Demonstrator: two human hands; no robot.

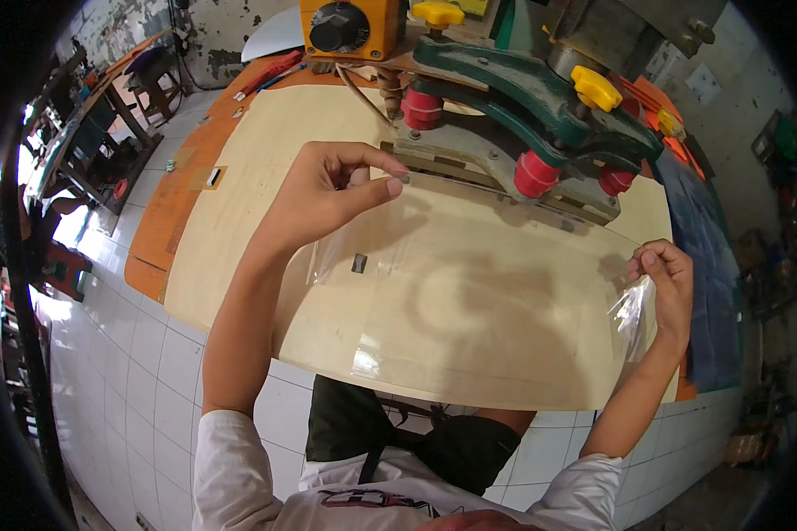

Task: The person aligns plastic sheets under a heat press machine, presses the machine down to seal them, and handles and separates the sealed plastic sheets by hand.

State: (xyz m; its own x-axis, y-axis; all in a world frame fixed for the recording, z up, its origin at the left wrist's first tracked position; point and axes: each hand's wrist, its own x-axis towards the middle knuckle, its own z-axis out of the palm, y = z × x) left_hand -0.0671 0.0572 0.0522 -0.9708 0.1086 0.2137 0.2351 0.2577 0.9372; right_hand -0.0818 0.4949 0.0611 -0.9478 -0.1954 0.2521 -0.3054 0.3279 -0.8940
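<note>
My left hand is raised in front of the machine's metal plate, thumb and index finger pinched together. A small dark grey piece shows at its fingertips. On the pale board below lies another small dark piece. At the right, my right hand is closed on the edge of a clear plastic sheet, which is crumpled and shiny below the fingers. More clear plastic glints on the board near its front edge; how far it reaches towards the left hand is hard to tell.
A green press with yellow knobs and red cylinders stands at the back. An orange control box with a black dial is beside it. Blue sheeting hangs at the right. A red tool lies at the back left.
</note>
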